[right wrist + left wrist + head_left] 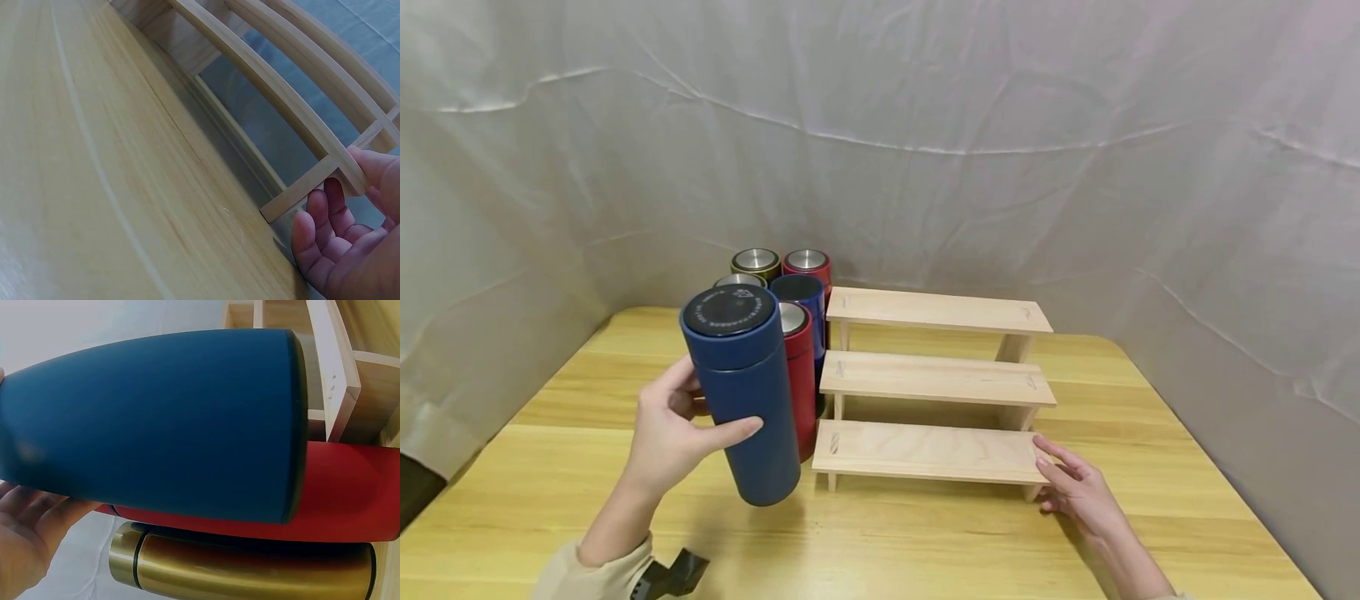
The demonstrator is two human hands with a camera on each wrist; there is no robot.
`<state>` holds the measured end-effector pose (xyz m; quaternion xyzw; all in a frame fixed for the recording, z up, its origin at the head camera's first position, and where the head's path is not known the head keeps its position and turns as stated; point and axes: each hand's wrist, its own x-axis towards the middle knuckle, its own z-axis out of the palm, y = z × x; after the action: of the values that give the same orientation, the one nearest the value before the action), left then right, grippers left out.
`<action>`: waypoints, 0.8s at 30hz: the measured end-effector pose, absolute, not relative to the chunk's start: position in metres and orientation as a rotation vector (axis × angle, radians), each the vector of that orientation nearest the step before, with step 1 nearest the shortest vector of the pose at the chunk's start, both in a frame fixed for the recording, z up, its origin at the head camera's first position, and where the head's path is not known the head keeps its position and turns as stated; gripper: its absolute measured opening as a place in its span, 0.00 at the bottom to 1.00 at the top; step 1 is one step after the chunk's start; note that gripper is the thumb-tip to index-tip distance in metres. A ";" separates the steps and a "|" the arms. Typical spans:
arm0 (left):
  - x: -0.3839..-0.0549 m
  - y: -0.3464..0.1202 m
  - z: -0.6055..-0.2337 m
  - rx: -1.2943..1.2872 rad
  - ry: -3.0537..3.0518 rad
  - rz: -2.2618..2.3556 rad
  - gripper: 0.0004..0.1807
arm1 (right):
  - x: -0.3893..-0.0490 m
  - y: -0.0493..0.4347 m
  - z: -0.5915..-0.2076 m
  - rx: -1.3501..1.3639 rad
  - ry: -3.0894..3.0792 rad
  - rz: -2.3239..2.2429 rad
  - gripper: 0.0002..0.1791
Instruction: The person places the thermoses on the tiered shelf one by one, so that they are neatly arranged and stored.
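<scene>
My left hand [666, 437] grips a dark blue thermos bottle [748, 387] round its side, with the thumb across the front. The bottle has a black printed lid, leans slightly and is held up in front of the other bottles. Its plain blue body [156, 425] fills much of the left wrist view. On the right, my right hand [1082, 496] pinches the right end of the lowest step of a three-tier wooden display shelf [925, 450]. In the right wrist view, fingers curl below that board's corner [350, 172].
Behind the held bottle stand a red bottle [803, 383], a glossy blue one [812, 312] and several others with steel-topped lids, close against the shelf's left side. Everything is on a yellow wood-grain table [925, 542], with pale cloth [925, 150] hanging around it.
</scene>
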<state>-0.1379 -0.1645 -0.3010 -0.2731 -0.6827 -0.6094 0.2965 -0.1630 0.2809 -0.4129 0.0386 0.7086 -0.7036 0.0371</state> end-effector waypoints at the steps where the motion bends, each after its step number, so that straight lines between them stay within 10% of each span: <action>1: -0.138 -0.164 -0.301 -0.728 -1.803 -1.630 0.37 | -0.163 0.281 -0.413 0.117 2.173 -2.159 0.16; 24: -0.139 -0.157 -0.297 -0.749 -1.863 -1.595 0.36 | -0.163 0.281 -0.413 0.121 2.174 -2.164 0.16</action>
<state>-0.1392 -0.1566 -0.2973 -0.2800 -0.6965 -0.5963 0.2846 -0.1632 0.2807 -0.4126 0.0395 0.7077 -0.7044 0.0361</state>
